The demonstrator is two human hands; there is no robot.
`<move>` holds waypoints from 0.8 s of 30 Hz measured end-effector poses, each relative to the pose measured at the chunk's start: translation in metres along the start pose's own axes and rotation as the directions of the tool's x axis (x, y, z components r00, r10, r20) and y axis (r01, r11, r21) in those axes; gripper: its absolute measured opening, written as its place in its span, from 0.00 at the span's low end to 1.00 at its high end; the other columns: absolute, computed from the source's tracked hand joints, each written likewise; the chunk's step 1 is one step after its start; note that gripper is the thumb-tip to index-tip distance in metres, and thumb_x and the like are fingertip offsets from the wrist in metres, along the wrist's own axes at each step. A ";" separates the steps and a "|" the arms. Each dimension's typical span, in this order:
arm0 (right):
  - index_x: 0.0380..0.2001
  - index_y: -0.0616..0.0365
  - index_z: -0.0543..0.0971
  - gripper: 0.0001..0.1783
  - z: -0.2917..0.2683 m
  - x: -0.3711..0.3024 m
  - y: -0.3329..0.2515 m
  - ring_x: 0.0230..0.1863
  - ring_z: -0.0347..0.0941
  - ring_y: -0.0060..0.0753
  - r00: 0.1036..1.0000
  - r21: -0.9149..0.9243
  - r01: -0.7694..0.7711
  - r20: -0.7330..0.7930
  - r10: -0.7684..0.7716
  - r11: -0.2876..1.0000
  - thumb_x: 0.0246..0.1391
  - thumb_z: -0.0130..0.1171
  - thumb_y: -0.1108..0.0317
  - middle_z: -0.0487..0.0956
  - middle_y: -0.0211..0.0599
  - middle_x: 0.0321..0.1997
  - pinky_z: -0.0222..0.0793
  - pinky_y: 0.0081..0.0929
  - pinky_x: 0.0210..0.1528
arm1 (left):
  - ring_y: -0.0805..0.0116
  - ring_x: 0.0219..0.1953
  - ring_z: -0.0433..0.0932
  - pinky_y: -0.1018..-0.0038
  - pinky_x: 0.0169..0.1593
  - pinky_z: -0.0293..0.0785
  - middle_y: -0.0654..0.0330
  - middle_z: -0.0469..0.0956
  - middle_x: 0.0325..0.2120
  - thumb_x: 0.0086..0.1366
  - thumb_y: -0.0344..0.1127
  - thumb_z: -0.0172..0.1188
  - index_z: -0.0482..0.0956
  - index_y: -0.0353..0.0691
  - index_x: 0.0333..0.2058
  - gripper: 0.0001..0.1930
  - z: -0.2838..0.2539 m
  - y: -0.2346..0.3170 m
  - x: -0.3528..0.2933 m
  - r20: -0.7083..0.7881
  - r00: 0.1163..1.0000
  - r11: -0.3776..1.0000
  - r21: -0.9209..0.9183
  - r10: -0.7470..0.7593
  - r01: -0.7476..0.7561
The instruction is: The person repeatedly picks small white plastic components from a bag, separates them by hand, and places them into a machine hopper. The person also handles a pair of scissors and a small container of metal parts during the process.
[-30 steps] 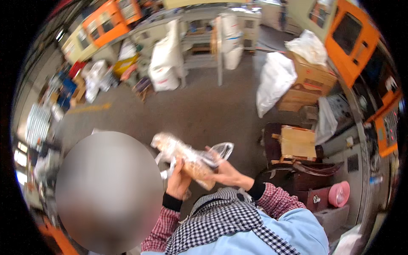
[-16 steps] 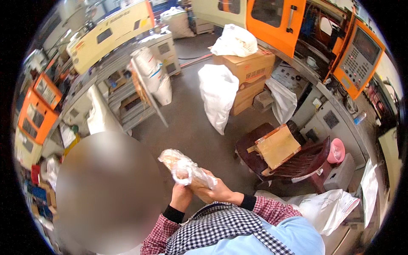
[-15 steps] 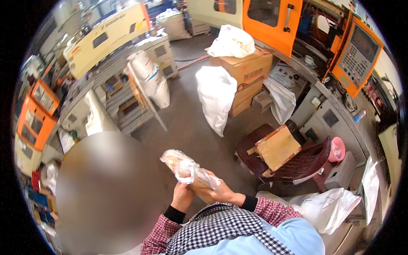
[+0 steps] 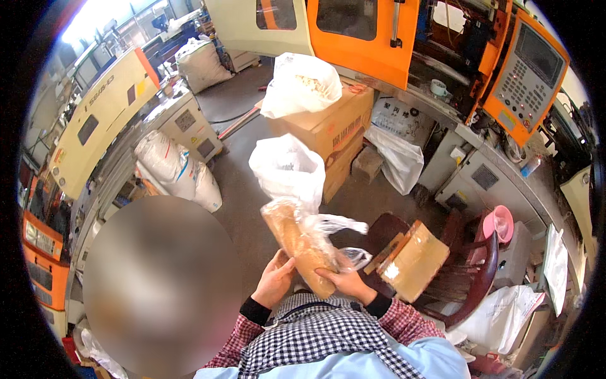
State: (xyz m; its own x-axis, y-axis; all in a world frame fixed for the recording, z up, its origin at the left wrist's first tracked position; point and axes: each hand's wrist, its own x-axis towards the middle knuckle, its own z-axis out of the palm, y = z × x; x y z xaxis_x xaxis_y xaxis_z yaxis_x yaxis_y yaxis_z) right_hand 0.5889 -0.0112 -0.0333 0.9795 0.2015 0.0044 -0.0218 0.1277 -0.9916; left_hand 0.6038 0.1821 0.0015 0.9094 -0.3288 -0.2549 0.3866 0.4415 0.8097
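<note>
A long, tan, loaf-like thing (image 4: 297, 243) with rounded sides is held slanting in front of my apron. A clear plastic bag (image 4: 328, 225) clings to its right side, its loose handles sticking out to the right. My left hand (image 4: 274, 278) is closed against the left side of the lower half. My right hand (image 4: 348, 280) grips the lower end from the right, thumb across the top; its other fingers are mostly hidden behind the plastic. Just beyond the upper end stands an open white sack (image 4: 287, 167).
Cardboard boxes (image 4: 344, 126) stand ahead, topped by a filled white bag (image 4: 302, 85). On the right, a dark red chair (image 4: 483, 281) carries a flat cardboard piece (image 4: 416, 262), near a pink basin (image 4: 499, 224). An orange machine (image 4: 360, 38) lines the back. A blurred patch covers the lower left.
The loaf-like thing now shows more bare tan surface, and the plastic has slid to its right side. My right hand has moved to its lower end. The view has shifted, bringing the white sack closer.
</note>
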 end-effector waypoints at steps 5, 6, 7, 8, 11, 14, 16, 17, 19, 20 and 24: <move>0.55 0.72 0.61 0.38 -0.049 0.064 -0.001 0.55 0.64 0.40 0.963 -0.005 -0.109 -0.249 0.104 0.994 0.46 0.65 0.63 0.67 0.50 0.55 0.59 0.32 0.57 | 0.66 0.48 0.71 0.71 0.50 0.68 0.54 0.71 0.46 0.66 0.37 0.51 0.63 0.35 0.53 0.19 -0.032 0.035 0.089 0.055 0.984 0.983 0.084 -0.171 0.166; 0.55 0.72 0.60 0.38 -0.059 0.073 0.012 0.54 0.64 0.39 0.919 -0.022 -0.062 -0.391 0.049 0.998 0.46 0.65 0.63 0.68 0.49 0.54 0.60 0.31 0.56 | 0.66 0.46 0.72 0.71 0.49 0.69 0.54 0.71 0.45 0.66 0.37 0.52 0.64 0.35 0.52 0.19 -0.037 0.042 0.110 0.066 0.978 0.972 0.147 -0.196 0.184; 0.56 0.72 0.60 0.38 -0.067 0.085 0.018 0.53 0.65 0.38 0.858 -0.051 -0.016 -0.513 -0.012 0.999 0.46 0.65 0.64 0.69 0.48 0.53 0.61 0.31 0.55 | 0.67 0.45 0.73 0.72 0.48 0.70 0.54 0.72 0.44 0.66 0.38 0.52 0.65 0.35 0.52 0.19 -0.042 0.050 0.129 0.071 0.975 0.960 0.206 -0.210 0.192; 0.56 0.71 0.60 0.38 -0.081 0.093 0.018 0.52 0.66 0.37 0.829 -0.074 -0.016 -0.558 -0.028 0.997 0.46 0.65 0.65 0.69 0.47 0.53 0.62 0.29 0.54 | 0.68 0.41 0.75 0.74 0.44 0.72 0.55 0.75 0.39 0.65 0.39 0.54 0.68 0.35 0.48 0.17 -0.046 0.057 0.147 0.040 0.984 0.949 0.273 -0.173 0.156; 0.56 0.69 0.60 0.36 -0.106 0.118 -0.009 0.49 0.68 0.32 0.738 -0.020 0.051 -0.673 -0.052 0.998 0.46 0.64 0.68 0.71 0.43 0.50 0.64 0.27 0.51 | 0.70 0.39 0.75 0.75 0.42 0.72 0.56 0.76 0.36 0.65 0.38 0.54 0.70 0.34 0.45 0.15 -0.061 0.078 0.196 0.083 0.982 0.888 0.445 -0.171 0.117; 0.55 0.68 0.62 0.32 -0.138 0.151 -0.015 0.48 0.68 0.30 0.671 -0.140 0.016 -0.733 -0.114 0.990 0.49 0.62 0.69 0.72 0.41 0.49 0.64 0.25 0.51 | 0.71 0.35 0.76 0.77 0.38 0.72 0.57 0.77 0.34 0.65 0.36 0.54 0.72 0.33 0.42 0.13 -0.073 0.095 0.240 0.074 0.989 0.824 0.562 -0.128 0.064; 0.53 0.68 0.64 0.29 -0.165 0.180 -0.011 0.48 0.68 0.28 0.634 -0.211 0.035 -0.751 -0.185 0.977 0.49 0.61 0.71 0.72 0.39 0.49 0.64 0.24 0.51 | 0.72 0.33 0.77 0.77 0.36 0.73 0.56 0.77 0.33 0.63 0.33 0.56 0.72 0.32 0.40 0.11 -0.083 0.095 0.275 0.060 0.994 0.756 0.654 -0.092 0.031; 0.53 0.68 0.64 0.29 -0.177 0.198 -0.011 0.48 0.68 0.28 0.632 -0.217 0.045 -0.750 -0.196 0.975 0.49 0.61 0.71 0.72 0.39 0.49 0.64 0.24 0.51 | 0.72 0.33 0.77 0.77 0.35 0.73 0.55 0.76 0.33 0.62 0.33 0.56 0.72 0.32 0.40 0.11 -0.084 0.094 0.291 0.062 0.998 0.671 0.741 -0.031 -0.025; 0.53 0.68 0.65 0.29 -0.205 0.236 -0.011 0.48 0.68 0.28 0.636 -0.230 0.057 -0.742 -0.213 0.971 0.49 0.61 0.71 0.72 0.38 0.48 0.64 0.24 0.51 | 0.71 0.32 0.77 0.76 0.35 0.73 0.54 0.76 0.33 0.60 0.31 0.58 0.72 0.32 0.39 0.11 -0.079 0.090 0.324 0.082 0.993 0.470 0.875 0.088 -0.114; 0.52 0.68 0.66 0.28 -0.221 0.257 -0.009 0.48 0.68 0.28 0.651 -0.235 0.063 -0.727 -0.218 0.970 0.49 0.62 0.71 0.73 0.39 0.48 0.63 0.24 0.51 | 0.66 0.32 0.76 0.75 0.34 0.74 0.50 0.72 0.39 0.58 0.28 0.59 0.71 0.33 0.41 0.13 -0.072 0.089 0.341 0.120 0.987 0.420 0.894 0.108 -0.154; 0.55 0.70 0.61 0.33 -0.293 0.359 0.000 0.52 0.66 0.31 0.725 -0.239 0.046 -0.660 -0.197 0.970 0.48 0.63 0.69 0.71 0.42 0.52 0.60 0.26 0.55 | 0.59 0.35 0.74 0.71 0.35 0.75 0.46 0.62 0.49 0.56 0.27 0.59 0.66 0.35 0.48 0.20 -0.034 0.084 0.430 0.221 0.946 0.266 0.922 0.237 -0.282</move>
State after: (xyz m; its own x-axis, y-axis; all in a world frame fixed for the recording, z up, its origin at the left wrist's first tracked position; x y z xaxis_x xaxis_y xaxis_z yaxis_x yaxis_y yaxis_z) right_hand 0.9990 -0.2238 -0.0699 0.8466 -0.5200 0.1132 0.0717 -0.0994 -0.9925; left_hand 1.0329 0.1065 -0.0583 0.9179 -0.3909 0.0676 -0.2953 -0.5594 0.7745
